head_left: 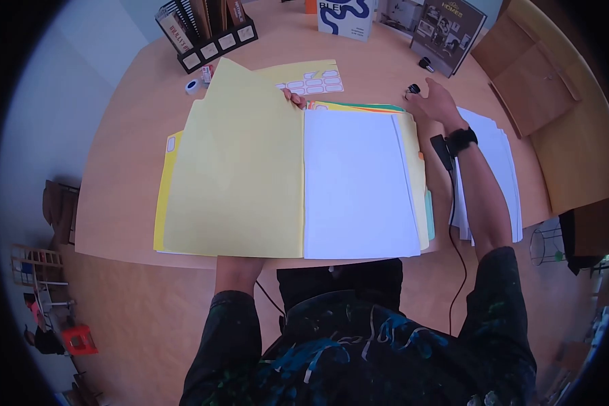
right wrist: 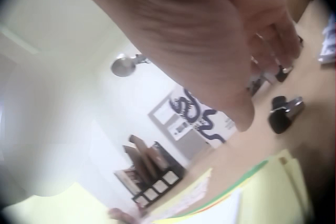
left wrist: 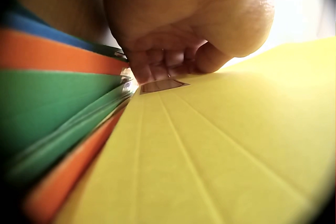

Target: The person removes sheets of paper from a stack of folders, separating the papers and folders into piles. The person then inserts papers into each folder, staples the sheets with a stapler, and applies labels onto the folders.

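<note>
An open pale-yellow file folder (head_left: 240, 169) lies in front of me, with white sheets (head_left: 358, 183) on its right side. My left forearm passes beneath the raised cover, and the fingers of my left hand (head_left: 294, 99) curl over its top edge near the fold. In the left wrist view, that hand (left wrist: 189, 14) grips the yellow folder by a small label, beside green, orange and blue folder edges (left wrist: 63, 50). My right hand (head_left: 436, 107) reaches past the folder's top right corner, fingers spread above the table. Close by its fingertips sits a black binder clip (head_left: 413, 89).
A second black clip (head_left: 425, 63) lies in front of a dark book (head_left: 448, 35). A label sheet (head_left: 321, 80) lies behind the folder, with a tape roll (head_left: 193, 86) to its left. A paper stack (head_left: 490, 169) lies right; a black organizer (head_left: 218, 47) stands at the back left.
</note>
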A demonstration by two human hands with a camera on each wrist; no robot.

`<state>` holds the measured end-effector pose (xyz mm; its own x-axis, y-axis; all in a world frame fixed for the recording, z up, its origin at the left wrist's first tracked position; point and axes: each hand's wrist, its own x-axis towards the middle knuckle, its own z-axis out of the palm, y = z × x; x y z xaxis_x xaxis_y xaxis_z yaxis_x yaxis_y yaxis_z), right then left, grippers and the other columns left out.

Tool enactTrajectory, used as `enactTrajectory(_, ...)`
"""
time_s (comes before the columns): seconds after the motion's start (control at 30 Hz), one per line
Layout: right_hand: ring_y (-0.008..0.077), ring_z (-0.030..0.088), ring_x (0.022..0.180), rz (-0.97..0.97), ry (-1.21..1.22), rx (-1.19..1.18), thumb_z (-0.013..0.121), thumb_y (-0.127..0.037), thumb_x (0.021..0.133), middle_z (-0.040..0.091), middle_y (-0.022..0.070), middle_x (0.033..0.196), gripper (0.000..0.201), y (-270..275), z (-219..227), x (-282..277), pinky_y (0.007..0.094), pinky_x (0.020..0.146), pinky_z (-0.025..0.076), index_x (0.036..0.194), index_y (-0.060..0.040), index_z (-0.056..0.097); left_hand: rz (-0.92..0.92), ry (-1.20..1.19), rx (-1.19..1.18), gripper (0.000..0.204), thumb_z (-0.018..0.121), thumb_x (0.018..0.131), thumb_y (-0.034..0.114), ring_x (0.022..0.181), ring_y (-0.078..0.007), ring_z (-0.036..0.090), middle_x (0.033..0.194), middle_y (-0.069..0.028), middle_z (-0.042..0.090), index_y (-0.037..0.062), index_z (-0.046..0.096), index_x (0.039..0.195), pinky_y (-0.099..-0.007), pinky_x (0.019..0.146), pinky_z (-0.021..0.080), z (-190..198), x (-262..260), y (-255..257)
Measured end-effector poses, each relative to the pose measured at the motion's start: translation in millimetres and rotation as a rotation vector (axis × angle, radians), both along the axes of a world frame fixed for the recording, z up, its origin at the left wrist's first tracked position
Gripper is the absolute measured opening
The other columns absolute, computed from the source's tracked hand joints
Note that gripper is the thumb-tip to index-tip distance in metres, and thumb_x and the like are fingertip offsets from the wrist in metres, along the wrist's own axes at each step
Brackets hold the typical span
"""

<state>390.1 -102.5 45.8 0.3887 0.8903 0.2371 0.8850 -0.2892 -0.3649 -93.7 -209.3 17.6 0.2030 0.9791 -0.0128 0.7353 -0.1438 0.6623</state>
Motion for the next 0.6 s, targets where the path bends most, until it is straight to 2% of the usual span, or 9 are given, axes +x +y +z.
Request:
enactTrajectory(0.1,0.0374,0.066,0.109,-0.029,-0.009,0.059,0.071,-0.041,0.084,0.067,0.0254,0.118,0.071,28.9,-41.6,20.7,0.0399,0.095,0.051,0.132,0.0073,0.055,-0.029,0.039,0.037,0.029,0.062,0.095,0.016,0.106,-0.0298,0.064,0.117,-0.0152,0.068,-0.0004,0.062,0.119,-0.0380,0.090,0.051,0.4,-0.6,1.7)
enactTrajectory(0.17,0.0366,0.066,0.108,-0.025,-0.006,0.136,0.072,-0.041,0.083,0.069,0.0236,0.115,0.067,34.5,-41.1,14.7,0.0403,0.094,0.051,0.129,0.0060,0.059,-0.017,-0.007,0.039,0.029,0.061,0.096,0.016,0.106,-0.0302,0.064,0.117,-0.0155,0.068,-0.0003,0.062,0.119,-0.0380,0.090,0.051,-1.4,-0.5,2.0)
enactTrajectory(0.23,0.0341,0.067,0.106,-0.025,0.048,-0.041,0.073,-0.040,0.082,0.070,0.0202,0.114,0.057,37.4,-33.7,17.2,0.0407,0.093,0.052,0.119,0.0030,0.065,-0.038,0.027,0.058,0.028,0.061,0.096,0.015,0.106,-0.0303,0.064,0.117,-0.0156,0.068,-0.0004,0.062,0.120,-0.0381,0.090,0.051,-2.2,-1.0,2.8)
enactTrajectory(0.27,0.0322,0.069,0.103,-0.055,-0.051,-0.029,0.072,-0.041,0.084,0.072,0.0187,0.110,0.049,39.7,-33.6,15.9,0.0397,0.091,0.052,0.108,0.0010,0.070,-0.062,0.052,0.069,0.028,0.060,0.096,0.015,0.107,-0.0303,0.064,0.117,-0.0158,0.068,-0.0005,0.062,0.120,-0.0382,0.090,0.051,-2.4,-1.3,2.0)
enactTrajectory(0.3,0.0322,0.069,0.103,-0.052,-0.047,-0.031,0.072,-0.041,0.084,0.072,0.0187,0.110,0.049,45.1,-31.7,14.3,0.0397,0.091,0.052,0.108,0.0010,0.070,-0.060,0.056,0.068,0.028,0.060,0.096,0.015,0.107,-0.0303,0.064,0.117,-0.0158,0.068,-0.0005,0.062,0.120,-0.0382,0.090,0.051,-1.7,-1.6,1.6)
enactTrajectory(0.37,0.0305,0.069,0.097,0.040,0.076,-0.036,0.074,-0.041,0.084,0.072,0.0181,0.107,0.048,50.0,-9.5,-2.4,0.0376,0.088,0.053,0.106,0.0012,0.071,-0.047,0.045,0.033,0.029,0.061,0.096,0.014,0.108,-0.0302,0.064,0.118,-0.0159,0.067,-0.0007,0.062,0.120,-0.0383,0.090,0.051,0.0,-1.6,1.0)
enactTrajectory(0.47,0.0261,0.069,0.091,0.316,0.391,0.032,0.080,-0.041,0.080,0.073,0.0169,0.102,0.054,44.0,28.8,-76.5,0.0336,0.085,0.052,0.111,0.0028,0.071,-0.028,0.032,0.028,0.029,0.062,0.095,0.013,0.108,-0.0295,0.064,0.117,-0.0155,0.067,-0.0008,0.062,0.120,-0.0378,0.090,0.051,-2.7,-1.5,1.7)
enactTrajectory(0.57,0.0275,0.069,0.091,0.501,0.442,-0.022,0.081,-0.041,0.077,0.073,0.0175,0.101,0.058,61.4,10.5,-121.3,0.0351,0.085,0.052,0.112,0.0039,0.071,-0.020,-0.064,-0.005,0.028,0.062,0.095,0.012,0.107,-0.0289,0.064,0.117,-0.0152,0.068,-0.0008,0.062,0.120,-0.0376,0.091,0.051,3.0,3.1,0.8)
enactTrajectory(0.6,0.0243,0.067,0.086,0.571,0.329,-0.006,0.083,-0.039,0.076,0.072,0.0156,0.097,0.056,59.1,7.5,-137.5,0.0345,0.080,0.052,0.110,0.0039,0.071,-0.026,-0.057,0.000,0.028,0.062,0.095,0.012,0.107,-0.0289,0.064,0.117,-0.0152,0.068,-0.0008,0.062,0.120,-0.0376,0.091,0.051,4.2,5.0,0.6)
